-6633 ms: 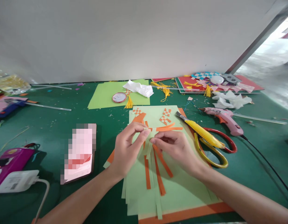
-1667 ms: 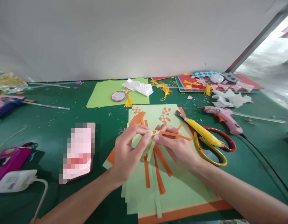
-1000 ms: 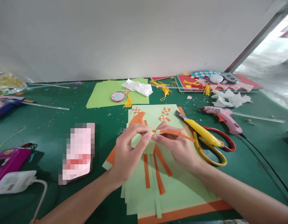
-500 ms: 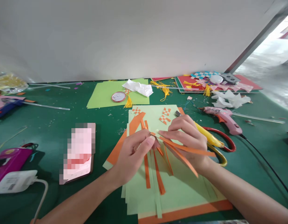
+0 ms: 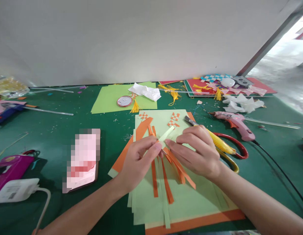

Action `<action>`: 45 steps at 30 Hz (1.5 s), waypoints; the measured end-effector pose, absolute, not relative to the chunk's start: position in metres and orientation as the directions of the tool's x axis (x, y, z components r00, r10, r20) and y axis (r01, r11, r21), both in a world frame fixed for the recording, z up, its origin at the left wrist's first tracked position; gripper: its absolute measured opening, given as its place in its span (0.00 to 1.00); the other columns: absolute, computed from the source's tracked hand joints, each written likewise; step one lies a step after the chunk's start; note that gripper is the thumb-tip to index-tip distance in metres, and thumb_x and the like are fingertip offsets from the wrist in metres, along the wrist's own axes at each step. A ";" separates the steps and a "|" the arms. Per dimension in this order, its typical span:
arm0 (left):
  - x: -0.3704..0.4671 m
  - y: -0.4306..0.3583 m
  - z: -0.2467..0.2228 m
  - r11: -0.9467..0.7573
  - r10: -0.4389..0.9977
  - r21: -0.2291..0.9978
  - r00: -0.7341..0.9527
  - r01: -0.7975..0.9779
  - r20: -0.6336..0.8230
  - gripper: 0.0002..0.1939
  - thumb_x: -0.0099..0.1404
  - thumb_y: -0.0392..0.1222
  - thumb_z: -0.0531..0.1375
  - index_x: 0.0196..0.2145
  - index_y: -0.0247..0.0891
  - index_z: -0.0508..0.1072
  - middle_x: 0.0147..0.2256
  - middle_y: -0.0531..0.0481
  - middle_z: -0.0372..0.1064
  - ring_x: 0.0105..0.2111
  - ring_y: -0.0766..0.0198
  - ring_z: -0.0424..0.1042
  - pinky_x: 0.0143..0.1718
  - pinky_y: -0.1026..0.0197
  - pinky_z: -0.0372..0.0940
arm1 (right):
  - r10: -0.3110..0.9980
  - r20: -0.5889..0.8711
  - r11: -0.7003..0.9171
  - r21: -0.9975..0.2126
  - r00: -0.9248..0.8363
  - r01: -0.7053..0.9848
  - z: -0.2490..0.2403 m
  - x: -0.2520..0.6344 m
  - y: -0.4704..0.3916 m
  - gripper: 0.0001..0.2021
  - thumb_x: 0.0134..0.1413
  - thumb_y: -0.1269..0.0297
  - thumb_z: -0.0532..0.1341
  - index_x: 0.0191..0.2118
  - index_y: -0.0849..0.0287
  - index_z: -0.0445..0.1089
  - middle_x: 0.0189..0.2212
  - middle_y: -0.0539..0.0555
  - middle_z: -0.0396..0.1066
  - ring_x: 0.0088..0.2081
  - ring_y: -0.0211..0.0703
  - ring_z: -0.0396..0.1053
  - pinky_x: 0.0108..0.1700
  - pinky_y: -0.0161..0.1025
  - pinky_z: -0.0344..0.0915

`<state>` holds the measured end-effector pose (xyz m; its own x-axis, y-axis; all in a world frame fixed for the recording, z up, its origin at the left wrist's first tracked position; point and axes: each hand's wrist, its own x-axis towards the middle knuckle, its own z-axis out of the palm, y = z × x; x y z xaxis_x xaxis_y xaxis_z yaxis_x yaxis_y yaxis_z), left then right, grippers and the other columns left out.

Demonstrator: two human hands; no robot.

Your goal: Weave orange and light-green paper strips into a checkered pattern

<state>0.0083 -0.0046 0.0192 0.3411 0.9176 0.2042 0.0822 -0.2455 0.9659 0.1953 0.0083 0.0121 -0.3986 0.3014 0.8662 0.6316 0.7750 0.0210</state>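
Note:
Over the stacked pale green sheets [image 5: 190, 209], my left hand [image 5: 141, 161] is closed, its thumb and forefinger pinching a joint of paper strips. From this pinch a pale green paper strip [image 5: 168, 132] slants up to the right. Orange paper strips [image 5: 182, 168] hang from it below my right hand [image 5: 196, 148]. That hand is closed too, its fingertips pressed to the strips at the joint; its thumb is mostly hidden. More orange strips [image 5: 167, 182] and a long pale green strip [image 5: 166, 212] lie beneath. Woven orange-and-white pieces [image 5: 174, 119] rest just beyond.
Yellow-and-red-handled scissors [image 5: 221, 143] lie partly under my right hand. Further right are a pink glue gun [image 5: 236, 124] and crumpled tissue [image 5: 243, 103]. A phone [image 5: 85, 160] and a white charger [image 5: 19, 191] are at left. Green sheets [image 5: 104, 98] bear a round tin [image 5: 125, 101].
The orange strips that stretched rightward across my right hand now hang lower. A pale green strip now points up from the pinch. My right hand has shifted slightly, uncovering more of the scissor blades.

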 end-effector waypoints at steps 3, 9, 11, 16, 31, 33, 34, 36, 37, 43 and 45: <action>0.009 -0.004 0.022 -0.259 0.920 0.955 0.338 0.144 0.199 0.17 0.71 0.38 0.52 0.23 0.38 0.66 0.24 0.57 0.61 0.25 0.72 0.60 0.30 0.66 0.56 | 0.281 0.856 0.768 0.072 -0.435 0.637 0.015 0.198 0.009 0.06 0.49 0.75 0.68 0.31 0.59 0.72 0.22 0.49 0.70 0.29 0.40 0.62 0.29 0.40 0.59; 0.009 -0.004 0.024 -0.263 0.927 0.944 0.323 0.201 0.190 0.17 0.70 0.38 0.53 0.22 0.37 0.66 0.22 0.57 0.61 0.24 0.72 0.61 0.30 0.68 0.57 | 0.228 0.839 0.754 0.169 -0.494 0.635 0.019 0.199 0.010 0.04 0.51 0.75 0.67 0.29 0.61 0.73 0.21 0.50 0.71 0.29 0.40 0.62 0.29 0.40 0.58; 0.009 -0.004 0.023 -0.268 0.927 0.940 0.321 0.209 0.193 0.17 0.70 0.38 0.53 0.22 0.37 0.66 0.22 0.57 0.61 0.24 0.72 0.61 0.30 0.68 0.58 | 0.224 0.838 0.752 0.175 -0.497 0.635 0.018 0.200 0.010 0.04 0.51 0.75 0.66 0.29 0.61 0.73 0.22 0.50 0.71 0.29 0.39 0.62 0.29 0.40 0.58; 0.009 -0.002 0.023 -0.290 0.925 0.931 0.313 0.220 0.214 0.17 0.70 0.37 0.54 0.22 0.37 0.66 0.22 0.57 0.63 0.23 0.73 0.62 0.28 0.69 0.58 | 0.225 0.831 0.754 0.183 -0.509 0.632 0.018 0.200 0.011 0.04 0.53 0.75 0.65 0.30 0.61 0.74 0.24 0.50 0.72 0.29 0.39 0.62 0.31 0.40 0.58; 0.008 -0.002 0.021 -0.254 0.959 0.931 0.194 0.262 0.208 0.16 0.69 0.40 0.55 0.22 0.38 0.66 0.22 0.55 0.60 0.24 0.69 0.60 0.27 0.65 0.58 | 0.705 0.705 0.555 -0.483 -0.075 0.678 0.013 0.200 0.013 0.04 0.55 0.70 0.63 0.34 0.57 0.66 0.25 0.47 0.68 0.24 0.34 0.62 0.28 0.34 0.60; 0.008 -0.002 0.022 -0.270 0.959 0.923 0.167 0.275 0.231 0.16 0.69 0.40 0.55 0.22 0.38 0.65 0.22 0.55 0.59 0.23 0.69 0.59 0.26 0.65 0.57 | 0.877 0.476 0.432 -0.710 -0.073 0.556 0.020 0.200 0.013 0.08 0.57 0.63 0.62 0.29 0.58 0.67 0.22 0.47 0.66 0.22 0.33 0.59 0.25 0.33 0.58; 0.008 -0.002 0.022 -0.291 0.953 0.912 0.167 0.289 0.251 0.16 0.69 0.39 0.54 0.22 0.38 0.65 0.22 0.55 0.59 0.23 0.69 0.59 0.26 0.65 0.57 | 0.930 0.334 0.364 -0.800 -0.150 0.476 0.023 0.200 0.013 0.12 0.60 0.60 0.59 0.27 0.59 0.68 0.22 0.47 0.67 0.23 0.33 0.60 0.26 0.33 0.58; 0.008 -0.003 0.022 -0.339 0.939 0.881 0.181 0.331 0.293 0.16 0.70 0.39 0.54 0.23 0.37 0.66 0.23 0.55 0.60 0.24 0.69 0.60 0.27 0.65 0.57 | 0.935 0.124 0.236 -0.915 -0.331 0.326 0.026 0.201 0.015 0.21 0.64 0.52 0.54 0.25 0.60 0.69 0.22 0.49 0.67 0.25 0.35 0.61 0.29 0.34 0.59; 0.008 -0.003 0.021 -0.364 0.930 0.863 0.195 0.351 0.312 0.16 0.70 0.39 0.54 0.23 0.37 0.66 0.23 0.55 0.60 0.24 0.69 0.60 0.27 0.65 0.57 | 0.916 0.095 0.204 -0.947 -0.390 0.249 0.025 0.202 0.016 0.22 0.63 0.50 0.54 0.25 0.61 0.69 0.23 0.49 0.66 0.27 0.35 0.61 0.31 0.34 0.59; 0.010 -0.003 0.017 -0.492 0.867 0.781 0.298 0.384 0.399 0.15 0.68 0.36 0.55 0.22 0.38 0.62 0.22 0.56 0.57 0.23 0.69 0.58 0.27 0.65 0.56 | 0.868 0.035 -0.047 -0.987 -0.495 -0.152 0.015 0.195 0.015 0.13 0.53 0.54 0.66 0.36 0.59 0.76 0.30 0.51 0.71 0.33 0.38 0.66 0.40 0.37 0.65; 0.010 -0.004 0.018 -0.497 0.865 0.780 0.289 0.380 0.410 0.15 0.68 0.35 0.55 0.22 0.38 0.61 0.22 0.56 0.56 0.23 0.69 0.58 0.27 0.65 0.57 | 0.845 0.066 -0.064 -0.972 -0.530 -0.224 0.014 0.194 0.015 0.17 0.49 0.53 0.69 0.41 0.58 0.76 0.35 0.53 0.73 0.37 0.42 0.68 0.44 0.41 0.66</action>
